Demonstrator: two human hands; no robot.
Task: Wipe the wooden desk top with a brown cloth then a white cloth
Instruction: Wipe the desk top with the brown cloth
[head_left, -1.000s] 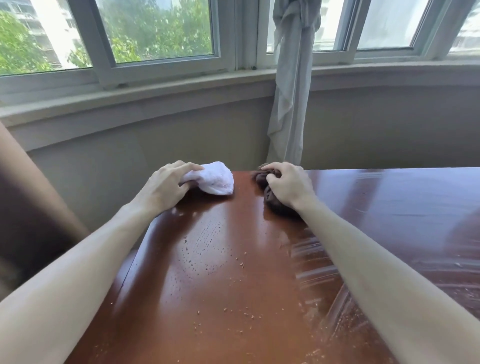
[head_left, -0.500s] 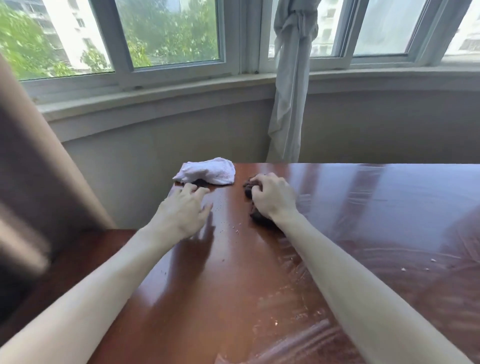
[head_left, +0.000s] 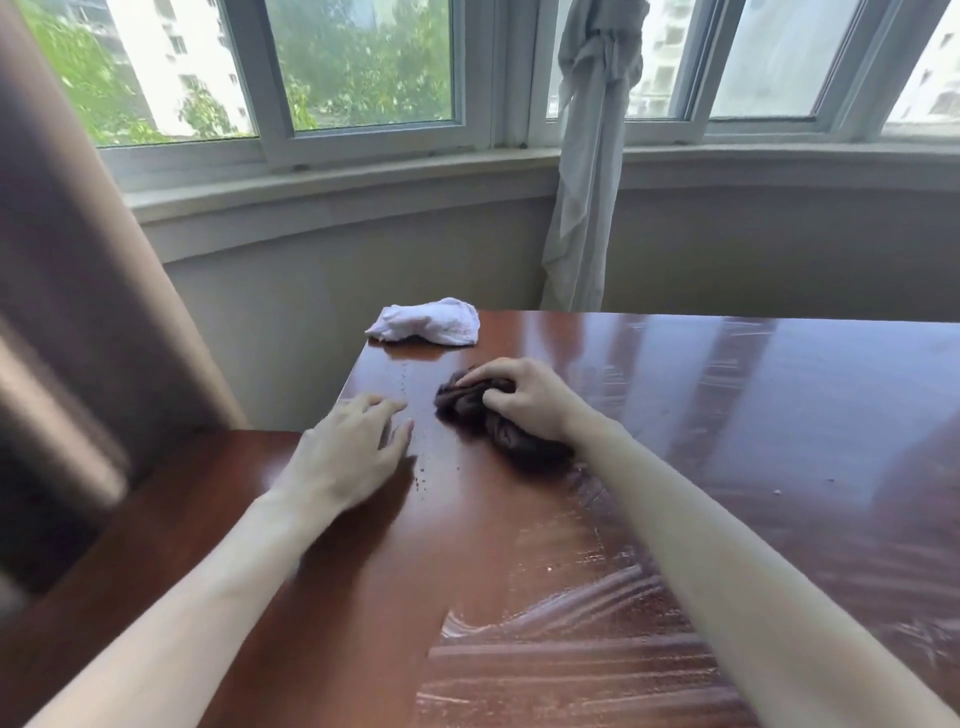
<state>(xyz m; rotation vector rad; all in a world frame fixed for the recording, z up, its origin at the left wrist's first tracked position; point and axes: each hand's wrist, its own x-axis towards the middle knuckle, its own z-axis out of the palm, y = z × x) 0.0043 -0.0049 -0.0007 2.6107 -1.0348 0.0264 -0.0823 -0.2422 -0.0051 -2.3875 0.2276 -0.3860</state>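
My right hand (head_left: 524, 397) grips a bunched dark brown cloth (head_left: 493, 428) and presses it on the glossy wooden desk top (head_left: 727, 415). My left hand (head_left: 348, 457) rests flat on the desk near its left edge, fingers spread, holding nothing. A crumpled white cloth (head_left: 428, 323) lies alone at the desk's far left corner, apart from both hands. Crumbs and wet streaks mark the wood in front of me.
A lower wooden surface (head_left: 171, 519) adjoins the desk's left side. A brown curtain (head_left: 78, 312) hangs at the left, and a tied grey curtain (head_left: 587, 171) hangs behind the desk under the windows. The wall runs close to the desk's far edge.
My left hand let go of the white cloth and drew back toward me onto the desk. My right hand slid the brown cloth nearer. The view shifted left.
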